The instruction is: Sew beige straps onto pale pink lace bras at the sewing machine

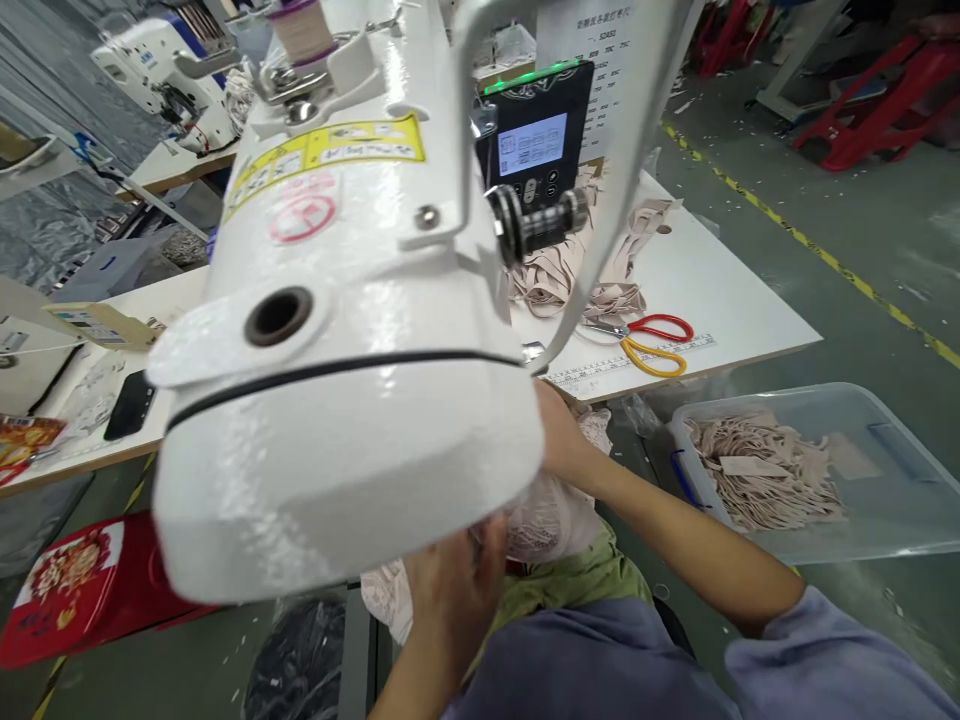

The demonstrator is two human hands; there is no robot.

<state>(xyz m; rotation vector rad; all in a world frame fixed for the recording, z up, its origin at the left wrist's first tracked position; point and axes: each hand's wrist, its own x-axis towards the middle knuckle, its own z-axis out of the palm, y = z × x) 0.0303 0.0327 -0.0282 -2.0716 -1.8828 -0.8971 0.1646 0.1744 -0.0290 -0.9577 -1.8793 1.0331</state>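
A white sewing machine (352, 430) fills the middle of the head view and hides its needle area. Below its head, my left hand (459, 575) is closed on pale pink lace fabric (544, 520), thumb and fingers curled at its edge. My right hand (559, 435) is partly behind the machine head, at the far side of the same fabric. Its fingers are hidden, so I cannot see what they grip. The lace hangs over my lap, and more of it shows left of my left hand.
Scissors (652, 345) with red and yellow handles lie beside a ruler (600, 372) on the white table (739, 300). Beige strips (547, 280) are heaped behind them. A clear bin (892, 520) of strips stands right; a phone (129, 405) lies left. A control panel (532, 140) is lit.
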